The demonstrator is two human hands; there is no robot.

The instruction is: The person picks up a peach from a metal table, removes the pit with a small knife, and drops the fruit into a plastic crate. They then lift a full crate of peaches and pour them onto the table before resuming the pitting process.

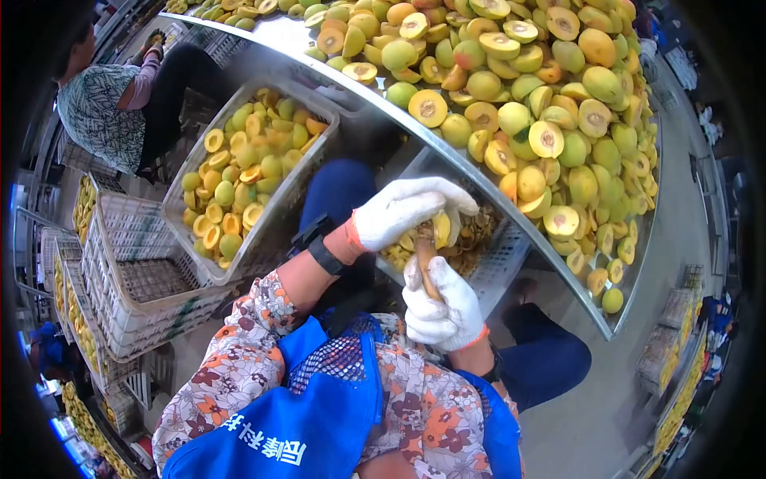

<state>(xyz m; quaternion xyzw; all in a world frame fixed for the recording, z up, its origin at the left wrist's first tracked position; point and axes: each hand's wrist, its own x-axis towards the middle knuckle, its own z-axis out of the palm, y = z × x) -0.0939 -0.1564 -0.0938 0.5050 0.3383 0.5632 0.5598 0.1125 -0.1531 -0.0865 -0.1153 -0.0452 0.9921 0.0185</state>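
My left hand (407, 213), in a white glove with an orange cuff, is closed around a yellow peach half (441, 230). My right hand (444, 310), gloved the same way, grips the wooden handle of a small tool (426, 259). The tool's tip meets the fruit; its exact shape is hidden by the fruit and fingers. Below both hands stands a light plastic crate (501, 263) with brownish pits and scraps (471, 259) in it.
A metal-edged table (511, 209) heaped with halved peaches (550, 120) lies ahead and right. To the left are a crate (177, 209) of peach halves and stacked white crates (132, 267). Another person (104, 108) sits at the upper left.
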